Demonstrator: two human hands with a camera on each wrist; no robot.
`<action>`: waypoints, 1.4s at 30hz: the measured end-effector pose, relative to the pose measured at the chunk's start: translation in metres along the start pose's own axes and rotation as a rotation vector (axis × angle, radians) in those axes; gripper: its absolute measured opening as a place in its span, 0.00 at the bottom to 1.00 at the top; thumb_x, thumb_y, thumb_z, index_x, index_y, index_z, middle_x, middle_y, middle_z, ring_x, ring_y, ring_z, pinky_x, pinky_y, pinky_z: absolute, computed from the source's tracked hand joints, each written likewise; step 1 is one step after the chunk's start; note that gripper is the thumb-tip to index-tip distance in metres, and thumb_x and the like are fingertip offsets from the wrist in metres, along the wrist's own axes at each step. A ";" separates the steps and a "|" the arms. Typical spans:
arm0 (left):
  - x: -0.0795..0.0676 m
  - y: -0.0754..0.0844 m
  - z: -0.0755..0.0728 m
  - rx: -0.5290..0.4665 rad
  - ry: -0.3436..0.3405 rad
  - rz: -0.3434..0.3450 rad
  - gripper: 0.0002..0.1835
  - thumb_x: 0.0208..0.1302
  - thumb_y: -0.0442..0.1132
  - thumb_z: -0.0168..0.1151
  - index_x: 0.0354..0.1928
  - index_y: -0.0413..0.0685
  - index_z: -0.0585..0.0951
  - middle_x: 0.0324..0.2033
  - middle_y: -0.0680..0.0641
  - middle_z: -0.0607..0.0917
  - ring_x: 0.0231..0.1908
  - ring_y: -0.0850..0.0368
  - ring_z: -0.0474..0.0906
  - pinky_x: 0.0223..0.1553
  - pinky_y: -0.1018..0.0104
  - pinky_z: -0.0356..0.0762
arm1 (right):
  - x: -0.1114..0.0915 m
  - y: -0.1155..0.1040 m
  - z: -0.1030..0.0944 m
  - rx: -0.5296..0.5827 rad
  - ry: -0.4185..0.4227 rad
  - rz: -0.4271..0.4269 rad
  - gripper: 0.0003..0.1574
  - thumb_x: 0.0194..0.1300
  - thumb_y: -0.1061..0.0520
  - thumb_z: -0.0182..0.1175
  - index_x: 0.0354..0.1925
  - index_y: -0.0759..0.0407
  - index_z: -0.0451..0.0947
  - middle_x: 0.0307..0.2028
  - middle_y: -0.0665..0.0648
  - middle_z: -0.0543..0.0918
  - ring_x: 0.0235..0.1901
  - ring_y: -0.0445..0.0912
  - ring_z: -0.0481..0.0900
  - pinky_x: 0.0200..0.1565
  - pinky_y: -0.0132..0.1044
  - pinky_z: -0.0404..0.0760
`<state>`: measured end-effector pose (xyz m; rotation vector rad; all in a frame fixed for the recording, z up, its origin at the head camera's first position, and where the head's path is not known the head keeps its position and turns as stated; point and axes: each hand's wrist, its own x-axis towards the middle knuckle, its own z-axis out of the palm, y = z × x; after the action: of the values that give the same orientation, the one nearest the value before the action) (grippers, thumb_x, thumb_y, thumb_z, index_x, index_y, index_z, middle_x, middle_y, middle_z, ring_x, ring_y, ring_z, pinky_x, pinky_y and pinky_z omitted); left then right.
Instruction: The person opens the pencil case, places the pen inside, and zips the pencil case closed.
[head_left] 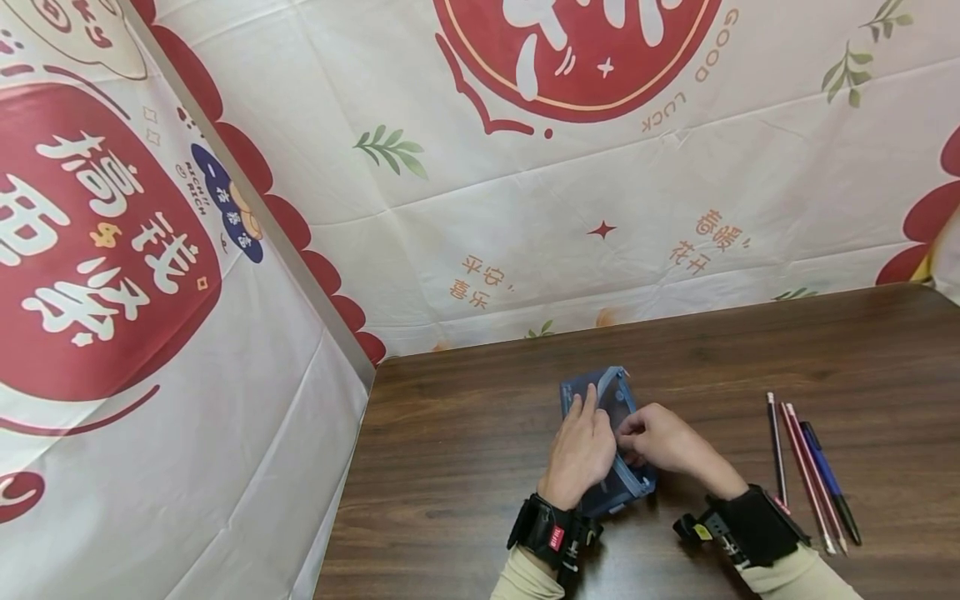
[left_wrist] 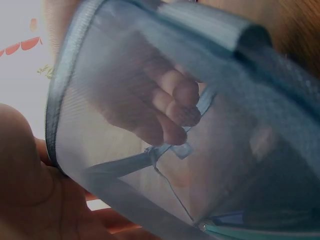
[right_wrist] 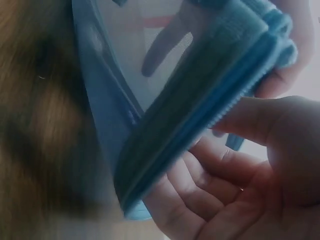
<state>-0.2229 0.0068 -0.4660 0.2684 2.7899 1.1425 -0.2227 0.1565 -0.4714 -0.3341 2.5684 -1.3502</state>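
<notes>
A blue zippered mesh pouch (head_left: 600,498) is held a little above or against the table. My left hand (head_left: 581,450) grips its near-left side, with two fingers stretched along the upper face. At the right edge, my right hand (head_left: 663,437) pinches the zippered rim with thumb and fingers. The right wrist view shows that blue zipper edge (right_wrist: 200,117) running between thumb and fingers. Through the see-through mesh (left_wrist: 125,65) in the left wrist view, curled fingertips show beside a light blue strip. A thin cord hangs there too. What the pouch contains is unclear.
To the right on the brown wooden table (head_left: 450,433) lie a dark pencil (head_left: 776,446), two reddish pencils (head_left: 806,471) and a blue pen (head_left: 828,475) with a black end. A printed white cloth (head_left: 525,217) hangs behind, and another covers the left side.
</notes>
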 end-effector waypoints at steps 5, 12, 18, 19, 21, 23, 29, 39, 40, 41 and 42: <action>0.001 0.000 0.000 0.005 0.002 0.002 0.27 0.74 0.48 0.28 0.72 0.57 0.59 0.72 0.48 0.61 0.68 0.48 0.57 0.64 0.48 0.63 | -0.001 -0.001 -0.004 -0.028 0.017 -0.003 0.09 0.62 0.64 0.56 0.33 0.66 0.84 0.25 0.57 0.84 0.25 0.45 0.81 0.27 0.40 0.83; 0.000 -0.002 0.002 0.015 0.012 -0.013 0.27 0.74 0.49 0.29 0.72 0.57 0.60 0.71 0.46 0.62 0.67 0.47 0.59 0.63 0.49 0.64 | -0.005 0.003 -0.013 -0.034 0.046 -0.012 0.08 0.62 0.61 0.59 0.33 0.65 0.83 0.24 0.57 0.82 0.24 0.46 0.79 0.26 0.39 0.80; -0.001 -0.005 0.003 -0.012 -0.005 -0.030 0.28 0.74 0.51 0.28 0.73 0.59 0.58 0.71 0.44 0.60 0.67 0.46 0.59 0.64 0.48 0.62 | -0.013 0.009 -0.026 -0.070 0.085 0.006 0.09 0.62 0.59 0.59 0.34 0.65 0.82 0.24 0.57 0.82 0.24 0.47 0.79 0.25 0.39 0.79; -0.002 -0.006 0.003 -0.015 -0.010 -0.032 0.28 0.74 0.51 0.28 0.73 0.60 0.57 0.72 0.44 0.60 0.67 0.46 0.58 0.64 0.48 0.61 | -0.014 0.010 -0.029 -0.088 0.093 0.008 0.09 0.62 0.59 0.59 0.34 0.65 0.82 0.23 0.57 0.82 0.24 0.47 0.78 0.25 0.39 0.78; -0.002 -0.006 0.003 -0.023 -0.019 -0.035 0.28 0.74 0.51 0.27 0.73 0.61 0.56 0.72 0.43 0.59 0.67 0.46 0.58 0.65 0.48 0.60 | -0.018 0.012 -0.037 -0.124 0.110 0.019 0.10 0.62 0.57 0.60 0.34 0.64 0.82 0.23 0.56 0.82 0.23 0.46 0.77 0.24 0.39 0.76; -0.002 -0.007 0.003 -0.027 -0.023 -0.032 0.28 0.74 0.51 0.27 0.73 0.60 0.56 0.72 0.44 0.59 0.67 0.47 0.57 0.65 0.48 0.60 | -0.023 0.014 -0.045 -0.166 0.127 0.025 0.11 0.62 0.56 0.60 0.34 0.63 0.82 0.22 0.55 0.81 0.22 0.45 0.76 0.23 0.38 0.75; -0.003 -0.009 0.001 -0.022 -0.023 -0.022 0.28 0.74 0.50 0.26 0.73 0.58 0.56 0.72 0.45 0.59 0.68 0.47 0.56 0.65 0.48 0.60 | -0.037 0.021 -0.075 -0.275 0.177 0.038 0.14 0.62 0.53 0.60 0.36 0.64 0.82 0.25 0.55 0.81 0.23 0.44 0.72 0.24 0.38 0.71; -0.003 -0.012 -0.003 -0.028 -0.008 -0.001 0.27 0.74 0.47 0.27 0.73 0.55 0.58 0.72 0.45 0.59 0.68 0.47 0.56 0.65 0.48 0.60 | -0.059 0.038 -0.111 -0.350 0.216 0.074 0.16 0.63 0.53 0.59 0.36 0.67 0.82 0.26 0.55 0.82 0.23 0.44 0.73 0.23 0.39 0.72; -0.003 -0.012 -0.003 -0.024 -0.008 -0.001 0.28 0.74 0.47 0.27 0.73 0.55 0.58 0.72 0.45 0.59 0.68 0.47 0.56 0.65 0.48 0.60 | -0.060 0.040 -0.113 -0.352 0.217 0.082 0.16 0.63 0.53 0.60 0.36 0.67 0.81 0.26 0.55 0.82 0.23 0.44 0.73 0.23 0.40 0.72; -0.002 -0.012 -0.003 -0.021 -0.008 0.000 0.28 0.74 0.47 0.27 0.73 0.55 0.58 0.72 0.46 0.59 0.68 0.48 0.56 0.65 0.48 0.60 | -0.062 0.042 -0.115 -0.362 0.220 0.093 0.17 0.62 0.52 0.60 0.35 0.67 0.81 0.26 0.56 0.82 0.23 0.44 0.73 0.23 0.39 0.72; -0.002 -0.012 -0.003 -0.020 -0.008 0.000 0.28 0.74 0.47 0.27 0.73 0.55 0.58 0.72 0.46 0.59 0.68 0.48 0.56 0.65 0.48 0.60 | -0.063 0.044 -0.118 -0.368 0.221 0.102 0.18 0.62 0.51 0.60 0.35 0.67 0.81 0.26 0.56 0.82 0.23 0.44 0.74 0.23 0.40 0.72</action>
<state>-0.2226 -0.0043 -0.4726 0.2704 2.7698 1.1658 -0.2018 0.2917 -0.4374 -0.1144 2.9717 -0.9205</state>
